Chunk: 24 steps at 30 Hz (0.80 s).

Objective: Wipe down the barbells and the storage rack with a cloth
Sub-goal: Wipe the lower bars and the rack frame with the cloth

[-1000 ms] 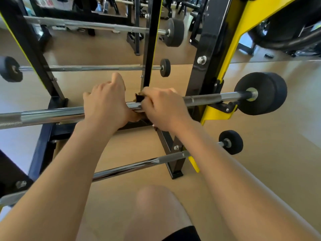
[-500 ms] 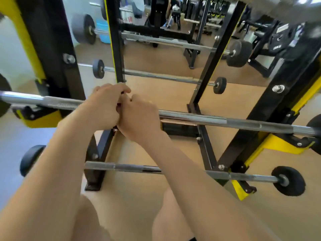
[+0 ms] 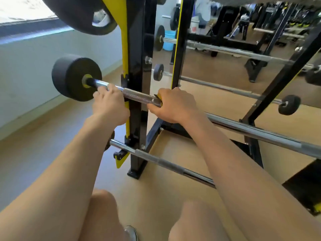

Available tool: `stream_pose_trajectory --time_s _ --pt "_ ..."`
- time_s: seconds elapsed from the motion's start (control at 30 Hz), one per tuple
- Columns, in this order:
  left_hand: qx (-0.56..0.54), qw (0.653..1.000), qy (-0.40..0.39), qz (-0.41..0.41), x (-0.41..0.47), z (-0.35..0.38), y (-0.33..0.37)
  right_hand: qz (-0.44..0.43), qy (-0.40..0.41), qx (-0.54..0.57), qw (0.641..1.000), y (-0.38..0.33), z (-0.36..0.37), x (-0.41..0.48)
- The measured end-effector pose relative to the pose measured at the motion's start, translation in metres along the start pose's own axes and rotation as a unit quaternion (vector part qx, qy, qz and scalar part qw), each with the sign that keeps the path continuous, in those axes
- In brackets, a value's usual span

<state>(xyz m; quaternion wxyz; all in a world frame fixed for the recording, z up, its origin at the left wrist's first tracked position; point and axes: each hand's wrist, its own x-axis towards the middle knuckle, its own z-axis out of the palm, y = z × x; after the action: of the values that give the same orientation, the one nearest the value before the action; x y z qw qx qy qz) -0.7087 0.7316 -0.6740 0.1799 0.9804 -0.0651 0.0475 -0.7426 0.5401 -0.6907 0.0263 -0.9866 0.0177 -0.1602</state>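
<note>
A chrome barbell [image 3: 139,96] with a black end weight [image 3: 73,77] lies across the black and yellow storage rack [image 3: 137,54]. My left hand [image 3: 109,105] grips the bar just inside the weight, left of the rack post. My right hand [image 3: 172,105] grips the same bar to the right of the post, with a small yellow and dark cloth [image 3: 159,97] wrapped round the bar under its fingers. Most of the cloth is hidden by the hand.
A lower barbell [image 3: 165,162] rests on the rack near the floor. A large black weight [image 3: 78,13] hangs overhead at upper left. A mirror [image 3: 225,75] behind the rack reflects barbells and gym machines. A pale wall runs along the left; my knees show at the bottom.
Both hands have slid left along the bar toward the end weight and separated. The left hand is now left of the rack post, the right hand with the cloth right of it.
</note>
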Motion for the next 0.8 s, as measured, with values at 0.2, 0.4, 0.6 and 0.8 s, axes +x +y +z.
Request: stream_pose_trajectory --time_s 0.2,0.4,0.6,0.8 --pt "-0.112 0.992 0.058 -0.018 0.002 0.007 -0.022 0.083 -0.001 0.001 0.997 0.010 -0.008 -0.013" --pt "-0.143 0.986 0.080 0.003 0.007 0.010 -0.029 0.195 0.006 -0.004 0.981 -0.014 -0.007 0.000" --pt "-0.144 0.982 0.122 0.013 0.009 0.017 -0.038 0.008 0.103 0.069 0.992 -0.082 0.026 0.039" --pt "-0.130 0.983 0.103 0.084 0.019 0.017 -0.058 -0.096 -0.008 0.266 0.959 -0.059 0.014 0.045"
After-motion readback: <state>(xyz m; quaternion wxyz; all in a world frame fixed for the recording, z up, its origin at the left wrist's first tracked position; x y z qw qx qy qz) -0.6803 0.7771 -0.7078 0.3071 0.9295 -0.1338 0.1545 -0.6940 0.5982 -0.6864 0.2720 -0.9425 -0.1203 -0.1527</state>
